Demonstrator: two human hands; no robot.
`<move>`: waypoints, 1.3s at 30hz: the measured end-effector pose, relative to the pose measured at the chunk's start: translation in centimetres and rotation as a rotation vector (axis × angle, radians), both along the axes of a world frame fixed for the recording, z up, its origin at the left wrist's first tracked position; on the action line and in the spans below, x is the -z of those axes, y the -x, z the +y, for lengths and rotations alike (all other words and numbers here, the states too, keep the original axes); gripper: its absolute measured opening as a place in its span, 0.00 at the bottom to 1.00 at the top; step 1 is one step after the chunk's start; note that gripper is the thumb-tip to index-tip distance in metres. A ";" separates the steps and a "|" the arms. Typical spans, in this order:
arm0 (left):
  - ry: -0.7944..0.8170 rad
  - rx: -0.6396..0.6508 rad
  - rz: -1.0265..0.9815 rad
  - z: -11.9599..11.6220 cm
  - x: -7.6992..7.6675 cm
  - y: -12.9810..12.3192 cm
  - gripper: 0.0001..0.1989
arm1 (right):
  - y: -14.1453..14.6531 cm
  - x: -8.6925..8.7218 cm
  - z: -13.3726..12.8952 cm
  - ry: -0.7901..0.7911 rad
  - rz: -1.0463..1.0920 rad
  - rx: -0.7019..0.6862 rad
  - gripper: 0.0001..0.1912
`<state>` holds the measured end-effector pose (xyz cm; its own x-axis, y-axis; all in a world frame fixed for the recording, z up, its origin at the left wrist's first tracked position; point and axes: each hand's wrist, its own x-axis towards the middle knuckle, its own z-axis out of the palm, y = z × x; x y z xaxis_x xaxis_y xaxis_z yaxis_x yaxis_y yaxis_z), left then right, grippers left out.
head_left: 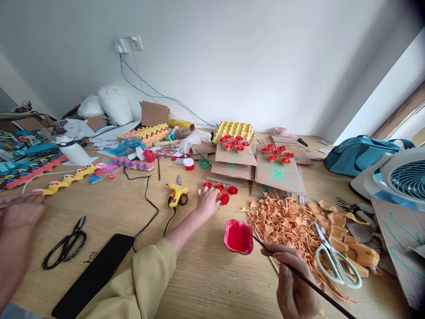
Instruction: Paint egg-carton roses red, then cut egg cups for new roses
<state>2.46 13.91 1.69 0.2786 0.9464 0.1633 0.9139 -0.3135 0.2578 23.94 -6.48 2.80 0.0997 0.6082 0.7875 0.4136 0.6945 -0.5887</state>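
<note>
Between left hand [208, 200] and right hand [295, 280] sits a red-paint dish [236, 223].

Red paint [237, 239] looks wet and glossy, the orange scraps [282, 219] matt and papery — the scissors [330, 250] metal-bladed with smooth plastic handles, the bench [202, 283] wood-grained.

Right hand [294, 274] holding brush [327, 296], red paint [237, 239], left hand [208, 202] at flowers [233, 190]
</note>
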 end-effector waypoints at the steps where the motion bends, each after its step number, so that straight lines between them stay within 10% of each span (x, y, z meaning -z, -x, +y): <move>1: -0.002 -0.009 0.001 0.0 0.0 0.1 0.10 | 0.0 0.1 0.0 0.000 -0.001 0.001 0.11; 23: -0.005 0.009 0.166 -0.3 0.6 -4.2 0.23 | -0.4 0.1 -0.1 -0.026 0.030 -0.004 0.11; 39: -0.018 -0.052 0.202 -0.2 -0.5 -2.8 0.26 | -0.1 -0.4 0.0 -0.038 0.015 -0.003 0.11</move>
